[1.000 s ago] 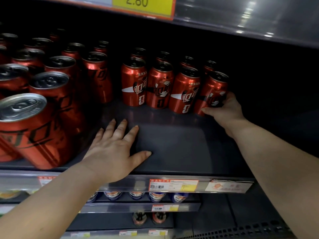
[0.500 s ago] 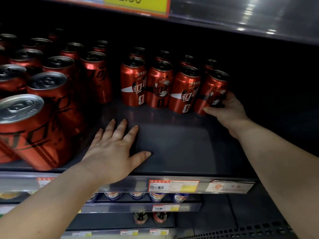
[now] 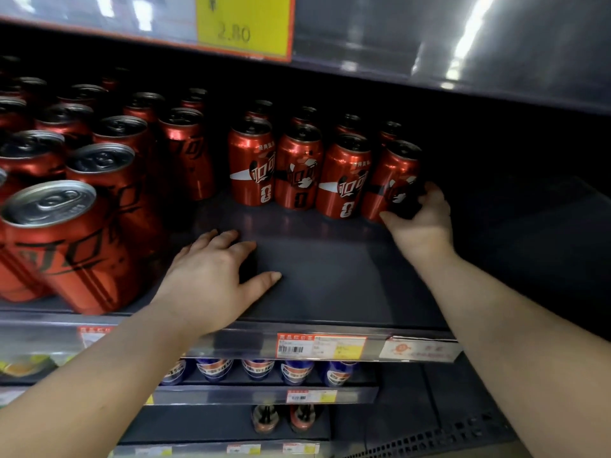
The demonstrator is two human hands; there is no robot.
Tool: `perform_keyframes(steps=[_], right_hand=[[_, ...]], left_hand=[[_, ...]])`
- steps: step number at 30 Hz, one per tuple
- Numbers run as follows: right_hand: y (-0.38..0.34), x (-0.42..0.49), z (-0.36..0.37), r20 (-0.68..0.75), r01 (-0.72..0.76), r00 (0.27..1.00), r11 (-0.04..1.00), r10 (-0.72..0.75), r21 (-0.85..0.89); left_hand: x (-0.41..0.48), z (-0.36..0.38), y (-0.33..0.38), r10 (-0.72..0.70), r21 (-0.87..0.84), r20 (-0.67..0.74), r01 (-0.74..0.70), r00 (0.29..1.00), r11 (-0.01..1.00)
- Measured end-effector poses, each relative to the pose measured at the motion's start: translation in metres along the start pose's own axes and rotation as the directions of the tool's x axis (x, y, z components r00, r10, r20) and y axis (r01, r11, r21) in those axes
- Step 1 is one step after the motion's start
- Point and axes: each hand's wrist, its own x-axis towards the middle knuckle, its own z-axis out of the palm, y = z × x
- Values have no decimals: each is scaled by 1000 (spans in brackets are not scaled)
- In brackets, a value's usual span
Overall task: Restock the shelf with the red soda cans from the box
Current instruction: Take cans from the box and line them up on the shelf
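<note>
A dark shelf (image 3: 330, 285) holds many red soda cans. Several stand in a front row at mid-depth, with more behind them. My right hand (image 3: 421, 223) grips the rightmost can (image 3: 391, 180) of that row, thumb at its base and fingers round its right side. The neighbouring can (image 3: 344, 175) stands upright just to its left. My left hand (image 3: 215, 276) rests flat on the bare shelf floor, fingers spread, next to a block of taller red cans (image 3: 69, 239) at the left. The box is not in view.
The upper shelf edge carries a yellow price tag (image 3: 243, 26) reading 2.80. Price labels (image 3: 322, 347) line the front rail. Blue cans (image 3: 258, 370) stand on the shelf below, and dark bottles (image 3: 284, 418) lower still. The right part of the shelf is dark.
The camera has tilted up slightly. My right hand stays on the rightmost can, shifted only slightly. The left hand has not moved.
</note>
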Motion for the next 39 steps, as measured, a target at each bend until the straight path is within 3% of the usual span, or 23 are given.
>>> perform_keyframes(steps=[3,6,12,15,21,31,39], right_hand=[[-3,-31,-7,23,143,990,985,-141,-95],[-11,-67,-22,185,278,952,941,-244,-191],[-37,-133,-64,470,468,829,836,-302,-287],[-52,-166,-83,539,526,777,805,-324,-275],[-84,-226,-102,649,628,665,748,-370,-217],[-166,-343,-82,764,775,485,613,-426,-150],[-257,-486,-3,802,786,439,605,-405,-124]], left_hand=[[-10,-2,1,5,-12,-113,-6,994,1000],[-26,-11,9,13,22,-180,-10,983,1000],[-95,-55,33,-71,12,-151,74,986,997],[-138,-72,28,-78,52,-140,86,987,995],[-230,-117,7,-257,84,-106,266,960,960],[-360,-164,-86,-409,98,-139,423,902,901],[-483,-213,-239,-492,103,-154,509,857,854]])
